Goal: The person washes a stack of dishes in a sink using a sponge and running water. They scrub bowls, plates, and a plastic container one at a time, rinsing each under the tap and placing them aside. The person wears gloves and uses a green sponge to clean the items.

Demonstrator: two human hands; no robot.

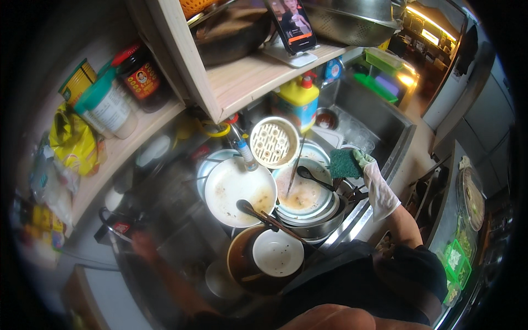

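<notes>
My right hand [371,177], in a pale glove, pinches a green scouring pad [345,163] at the right of the stacked dishes. My left hand [143,244] is bare and blurred at the left, close to a curved dark handle [108,218]; whether it touches it I cannot tell. Between the hands lie a soiled white plate [233,187] with a black spoon [246,207] and chopsticks on it, and a stained plate [303,185] with another black spoon [309,175]. A white bowl [278,252] rests in a brown pot [235,251]. A slotted round container [275,142] sits behind.
A wooden shelf [247,82] overhead bears a phone [293,27] on a stand and a perforated metal basin [350,24]. Beneath it stands a yellow-topped bottle [298,99]. A metal sink [367,107] with glasses is at the back right. Jars [142,80] and bags line the left shelf.
</notes>
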